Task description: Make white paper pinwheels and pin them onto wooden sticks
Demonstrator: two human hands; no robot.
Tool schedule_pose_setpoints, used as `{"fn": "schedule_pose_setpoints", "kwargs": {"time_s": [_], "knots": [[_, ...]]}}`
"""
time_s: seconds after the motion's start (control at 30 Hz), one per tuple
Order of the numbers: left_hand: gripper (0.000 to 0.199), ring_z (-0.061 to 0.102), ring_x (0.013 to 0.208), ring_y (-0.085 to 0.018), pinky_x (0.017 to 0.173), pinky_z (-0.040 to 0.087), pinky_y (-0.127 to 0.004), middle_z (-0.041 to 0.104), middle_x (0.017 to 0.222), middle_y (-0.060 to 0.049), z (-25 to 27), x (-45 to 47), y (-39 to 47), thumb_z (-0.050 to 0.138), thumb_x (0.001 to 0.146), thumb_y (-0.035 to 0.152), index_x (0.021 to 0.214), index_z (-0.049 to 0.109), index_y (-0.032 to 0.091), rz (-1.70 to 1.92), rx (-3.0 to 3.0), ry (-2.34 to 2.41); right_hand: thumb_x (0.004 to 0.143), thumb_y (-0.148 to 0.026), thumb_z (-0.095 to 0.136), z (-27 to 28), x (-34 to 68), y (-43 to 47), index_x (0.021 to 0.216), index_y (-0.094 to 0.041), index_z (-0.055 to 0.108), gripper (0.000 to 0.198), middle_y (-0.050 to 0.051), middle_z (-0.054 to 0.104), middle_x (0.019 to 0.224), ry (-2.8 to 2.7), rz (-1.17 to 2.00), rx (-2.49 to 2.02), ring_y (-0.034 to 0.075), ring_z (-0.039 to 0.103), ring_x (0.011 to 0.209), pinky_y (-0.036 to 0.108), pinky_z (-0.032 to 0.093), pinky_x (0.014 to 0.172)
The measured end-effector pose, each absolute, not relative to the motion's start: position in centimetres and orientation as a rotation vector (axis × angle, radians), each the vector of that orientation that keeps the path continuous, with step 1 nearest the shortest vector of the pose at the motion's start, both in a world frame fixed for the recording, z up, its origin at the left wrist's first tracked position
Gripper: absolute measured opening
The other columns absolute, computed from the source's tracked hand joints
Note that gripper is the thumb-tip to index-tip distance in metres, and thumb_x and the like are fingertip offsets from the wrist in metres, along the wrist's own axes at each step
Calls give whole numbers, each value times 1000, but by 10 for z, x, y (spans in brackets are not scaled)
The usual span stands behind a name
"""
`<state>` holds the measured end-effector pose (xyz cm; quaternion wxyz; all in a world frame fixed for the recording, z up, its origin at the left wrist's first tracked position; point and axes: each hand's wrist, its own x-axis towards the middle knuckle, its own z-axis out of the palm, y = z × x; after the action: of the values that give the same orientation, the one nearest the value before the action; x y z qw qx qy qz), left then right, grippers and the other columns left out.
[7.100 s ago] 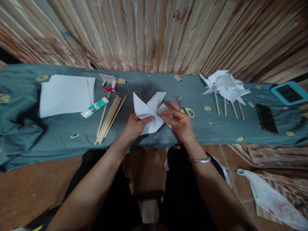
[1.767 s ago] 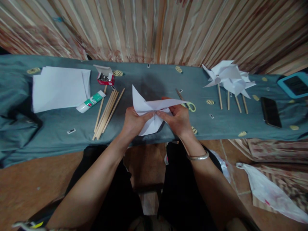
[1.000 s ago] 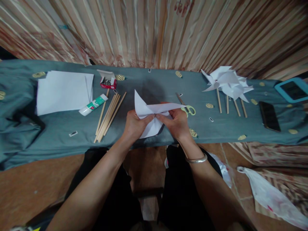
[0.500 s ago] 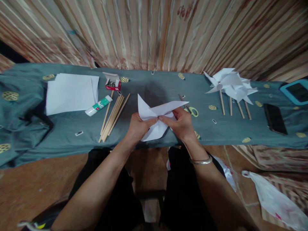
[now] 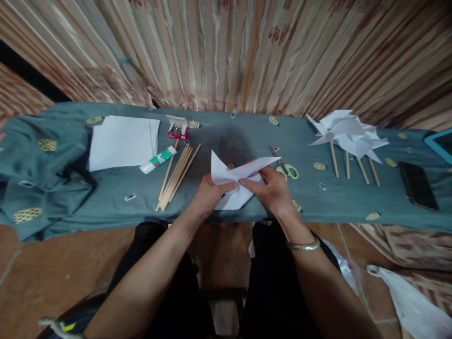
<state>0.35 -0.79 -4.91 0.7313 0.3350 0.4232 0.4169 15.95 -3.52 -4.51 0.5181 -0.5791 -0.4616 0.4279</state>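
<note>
Between my hands is a white paper pinwheel (image 5: 235, 200), its corners folded in toward the middle and no stick visible on it. My left hand (image 5: 209, 192) grips its left side, thumb pressed near the centre. My right hand (image 5: 273, 189) grips the right side, with its thumb also pressing by the centre; its other fingers are partly hidden behind the paper. Scissors with pale green handles (image 5: 291, 171) lie just beyond my right hand. Left of my left hand lie several wooden sticks (image 5: 178, 176).
Left on the cloth-covered table (image 5: 116, 197) are stacked white paper (image 5: 123, 141), a glue tube (image 5: 157, 160) and an open red box of small metal pins (image 5: 178, 131). Finished pinwheels on sticks (image 5: 348, 132), a dark phone (image 5: 418, 185) and a blue-edged device (image 5: 439, 147) lie right. A curtain (image 5: 226, 56) hangs behind.
The camera view has shifted, so everything sits a little farther right and lower. Both hands keep hold of the paper pinwheel, with thumbs still at its centre.
</note>
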Motion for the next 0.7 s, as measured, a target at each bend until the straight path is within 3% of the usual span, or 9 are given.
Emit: {"fn": "schedule_pose_setpoints", "kwargs": {"time_s": [0.3,0.7], "knots": [[36,67,68,-19,73,53,-31,76,75,-4,-46,0,-9,85,45,21,78,74,12,888,718,977,59,-37,83,-43,161,-38,90,-18,68,39,7,77,89,-1145,1045,-1472,23,71,79,37,58,71],[36,66,64,-16,70,52,-28,75,73,-2,-44,-3,-12,85,47,21,80,75,12,866,739,922,57,-36,85,-41,163,-38,92,-19,69,42,7,77,92,-1108,1111,-1415,25,72,85,39,58,78]]}}
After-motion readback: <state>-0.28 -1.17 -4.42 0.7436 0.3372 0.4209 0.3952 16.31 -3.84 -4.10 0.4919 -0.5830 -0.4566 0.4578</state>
